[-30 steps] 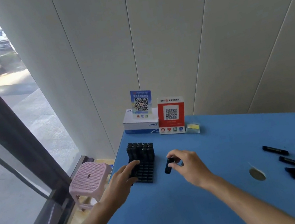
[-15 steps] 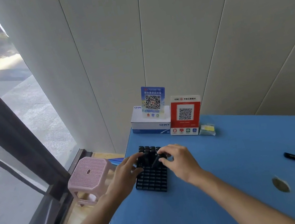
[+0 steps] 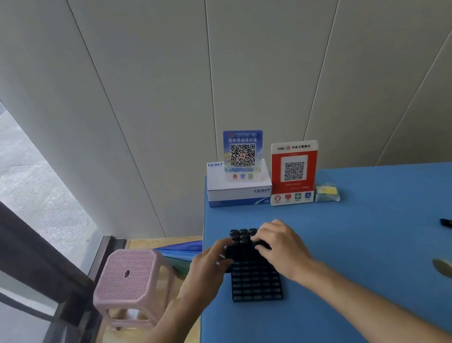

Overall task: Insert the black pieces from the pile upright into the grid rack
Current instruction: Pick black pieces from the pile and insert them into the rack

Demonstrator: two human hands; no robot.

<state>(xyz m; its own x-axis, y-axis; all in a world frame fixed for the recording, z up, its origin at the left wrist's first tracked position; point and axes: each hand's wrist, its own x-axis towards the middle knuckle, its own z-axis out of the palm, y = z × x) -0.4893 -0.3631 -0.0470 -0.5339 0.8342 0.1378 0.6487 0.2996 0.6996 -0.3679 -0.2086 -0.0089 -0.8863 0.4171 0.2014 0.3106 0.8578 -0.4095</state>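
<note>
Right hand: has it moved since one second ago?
Yes. The right hand moved left from the blue table onto the black grid rack.

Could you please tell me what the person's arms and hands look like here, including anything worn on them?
Both forearms are bare from the bottom edge of the picture to the wrists; no sleeve shows. The left hand and the right hand wear no gloves, and no watch, bracelet or ring can be seen on them. No markings show on either arm.

The one camera sits on my head, looking forward and down over the blue surface (image 3: 378, 220) toward the wall (image 3: 259, 59), my forearms reaching close beneath it.
</note>
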